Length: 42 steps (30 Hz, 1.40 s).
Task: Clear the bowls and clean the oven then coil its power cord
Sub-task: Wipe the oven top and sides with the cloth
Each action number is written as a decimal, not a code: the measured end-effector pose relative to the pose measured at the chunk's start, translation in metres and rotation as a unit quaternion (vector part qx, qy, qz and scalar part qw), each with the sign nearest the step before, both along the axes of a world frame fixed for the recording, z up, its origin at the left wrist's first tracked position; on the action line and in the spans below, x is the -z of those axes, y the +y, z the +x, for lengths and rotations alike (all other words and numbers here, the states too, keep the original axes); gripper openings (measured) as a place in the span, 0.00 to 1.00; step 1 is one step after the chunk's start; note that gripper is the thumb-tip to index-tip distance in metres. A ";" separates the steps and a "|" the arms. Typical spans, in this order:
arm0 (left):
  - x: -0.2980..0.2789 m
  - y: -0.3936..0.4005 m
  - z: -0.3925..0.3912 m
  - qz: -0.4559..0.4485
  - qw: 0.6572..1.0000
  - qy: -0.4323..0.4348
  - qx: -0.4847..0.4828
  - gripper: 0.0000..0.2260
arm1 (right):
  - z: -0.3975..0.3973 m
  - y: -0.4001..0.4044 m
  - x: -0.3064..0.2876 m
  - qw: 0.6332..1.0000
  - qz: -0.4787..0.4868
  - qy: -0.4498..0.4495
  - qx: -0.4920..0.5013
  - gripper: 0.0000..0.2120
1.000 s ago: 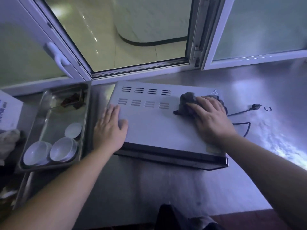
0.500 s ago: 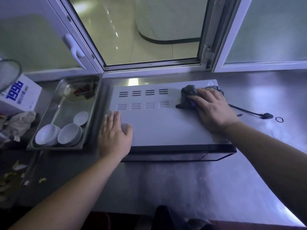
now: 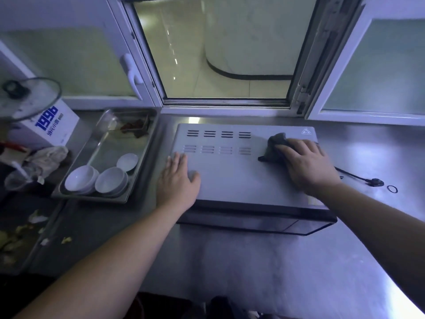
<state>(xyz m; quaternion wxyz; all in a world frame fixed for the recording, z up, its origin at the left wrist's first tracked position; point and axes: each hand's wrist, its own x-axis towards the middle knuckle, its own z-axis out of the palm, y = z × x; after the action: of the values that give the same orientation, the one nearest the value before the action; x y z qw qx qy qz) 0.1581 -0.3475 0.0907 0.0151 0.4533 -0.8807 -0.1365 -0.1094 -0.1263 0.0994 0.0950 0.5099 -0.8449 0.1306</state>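
Oven [image 3: 234, 171] sits on the steel counter [image 3: 264, 268] under the window: heavy, rigid, smooth top, likely slides unless braced. Left hand [image 3: 178, 180] flat on its top left, fingers straight, holding nothing. Right hand [image 3: 305, 162] presses a dark cloth [image 3: 274, 143] (soft, bunched) at the top right corner. Bowls [image 3: 99, 178] in the tray [image 3: 108, 143] at left, fragile. Power cord [image 3: 358, 178] lies loose on the right, limp; grab near the plug.
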 end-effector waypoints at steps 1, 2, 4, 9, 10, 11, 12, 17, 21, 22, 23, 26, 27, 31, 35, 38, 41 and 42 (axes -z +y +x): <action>-0.003 -0.001 0.001 0.012 1.000 0.002 0.004 0.31 | 0.008 -0.004 -0.006 1.000 -0.001 -0.019 0.009 0.20; -0.005 -0.003 0.004 0.023 1.000 0.011 0.008 0.31 | 0.017 -0.011 -0.013 0.999 -0.002 -0.043 0.012 0.20; -0.010 -0.010 0.007 0.063 0.996 0.064 0.010 0.27 | 0.040 -0.031 -0.026 0.992 -0.025 -0.122 0.012 0.17; -0.015 -0.029 0.023 0.183 0.961 0.206 -0.034 0.18 | 0.121 -0.083 -0.071 0.782 -0.189 -0.588 0.085 0.08; -0.014 -0.034 0.030 0.185 0.960 0.209 -0.034 0.18 | 0.135 -0.095 -0.073 0.746 -0.207 -0.626 0.094 0.09; -0.012 -0.039 0.036 0.201 0.953 0.224 -0.036 0.17 | 0.148 -0.106 -0.073 0.708 -0.225 -0.661 0.104 0.10; -0.012 -0.042 0.042 0.223 0.943 0.243 -0.035 0.17 | 0.161 -0.116 -0.074 0.668 -0.244 -0.694 0.111 0.10; -0.036 -0.049 0.064 0.485 0.722 0.469 -0.152 0.11 | 0.219 -0.165 -0.063 0.528 -0.260 -0.800 0.119 0.06; -0.054 -0.049 0.091 0.659 0.526 0.516 -0.150 0.14 | 0.257 -0.198 -0.055 0.553 -0.236 -0.784 0.155 0.13; -0.052 -0.052 0.096 0.683 0.494 0.519 -0.143 0.14 | 0.265 -0.204 -0.054 0.565 -0.235 -0.775 0.159 0.11; -0.050 -0.057 0.100 0.704 0.461 0.521 -0.142 0.14 | 0.272 -0.210 -0.052 0.580 -0.235 -0.765 0.155 0.08; -0.043 -0.071 0.107 0.722 0.410 0.534 -0.162 0.16 | 0.285 -0.218 -0.048 0.689 -0.201 -0.680 0.149 0.07; -0.041 -0.075 0.111 0.717 0.411 0.536 -0.174 0.18 | 0.287 -0.220 -0.046 0.739 -0.173 -0.634 0.148 0.07; -0.038 -0.085 0.129 0.697 0.441 0.532 -0.192 0.28 | 0.288 -0.228 -0.035 0.859 -0.087 -0.484 0.145 0.13; -0.025 -0.094 0.141 0.666 0.493 0.528 -0.187 0.25 | 0.274 -0.237 -0.031 0.899 -0.026 -0.426 0.104 0.14; -0.016 -0.098 0.146 0.639 0.552 0.498 -0.200 0.18 | 0.244 -0.240 -0.033 0.904 -0.026 -0.415 0.104 0.13; 0.005 -0.098 0.148 0.542 0.635 0.503 -0.225 0.15 | 0.207 -0.239 -0.028 0.943 -0.004 -0.304 0.136 0.16; 0.013 -0.094 0.149 0.521 0.660 0.491 -0.229 0.15 | 0.196 -0.238 -0.026 0.955 0.008 -0.262 0.139 0.17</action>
<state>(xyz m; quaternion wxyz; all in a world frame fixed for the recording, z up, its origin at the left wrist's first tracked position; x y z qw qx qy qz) 0.3074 -0.4412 0.0778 0.2373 0.4414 -0.3986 -0.7681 0.0865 -0.3639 0.1250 -0.1165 0.3362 -0.9038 0.2379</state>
